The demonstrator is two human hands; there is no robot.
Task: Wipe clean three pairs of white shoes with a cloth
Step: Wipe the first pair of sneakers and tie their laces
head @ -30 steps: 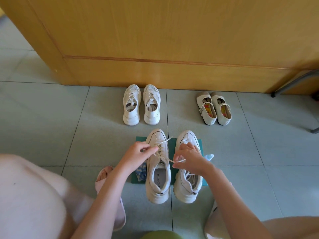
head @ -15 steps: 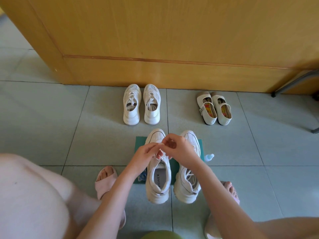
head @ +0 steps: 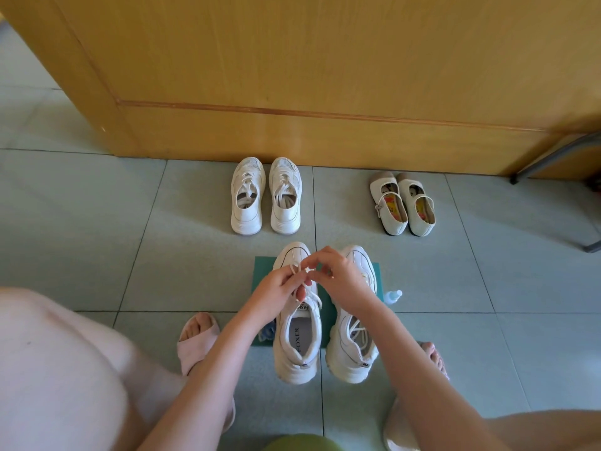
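Two chunky white sneakers stand side by side on a green mat (head: 374, 270): the left sneaker (head: 297, 346) and the right sneaker (head: 353, 349). Above the left sneaker's toe, my left hand (head: 278, 289) and my right hand (head: 338, 276) both pinch its white lace (head: 300, 271), which forms small loops between the fingers. A crumpled blue-white cloth (head: 267, 333) lies on the mat at the left sneaker's side, partly hidden by my left wrist. A second pair of white sneakers (head: 266, 196) and a pair of cream strap shoes (head: 403, 203) stand farther back by the wall.
A small clear spray bottle (head: 393, 296) lies just right of the mat. A wooden panel (head: 325, 76) closes off the back. A metal chair leg (head: 553, 154) stands at the far right. My feet in pink slippers (head: 198, 346) flank the mat on the grey tile floor.
My hands came together over the left sneaker's toe. The lace ends, stretched apart a second ago, are now bunched into loops between my fingers.
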